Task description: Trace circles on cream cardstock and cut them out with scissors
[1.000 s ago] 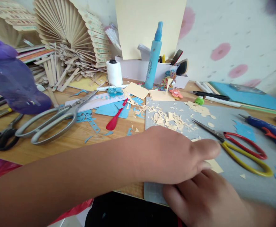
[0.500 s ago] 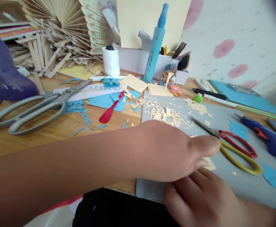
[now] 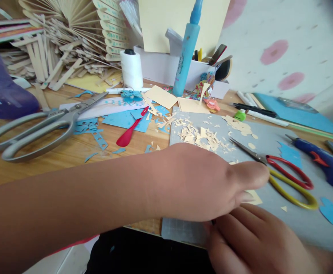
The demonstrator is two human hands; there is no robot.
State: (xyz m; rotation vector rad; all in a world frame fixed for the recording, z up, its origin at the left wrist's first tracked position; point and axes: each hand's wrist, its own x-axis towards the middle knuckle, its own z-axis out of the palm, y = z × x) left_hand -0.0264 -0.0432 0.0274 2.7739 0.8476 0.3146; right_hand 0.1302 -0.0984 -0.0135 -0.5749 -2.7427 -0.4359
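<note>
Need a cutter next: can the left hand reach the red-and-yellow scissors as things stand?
Probably yes. The left hand lies on the grey mat with its thumb beside the red-and-yellow scissors; nothing lies between.

Only illegible print on the blue bottle (image 3: 187,45)

Small scissors (image 3: 280,173) lie on the mat (image 3: 271,144), right of the scraps (image 3: 203,139).

Left hand (image 3: 200,182), palm down, covers a cream paper piece (image 3: 253,197) on the grey mat (image 3: 271,146). Right hand (image 3: 254,239) sits just beneath it. Red-and-yellow scissors (image 3: 286,179) lie beside the thumb, cream scraps (image 3: 203,139) behind.
</note>
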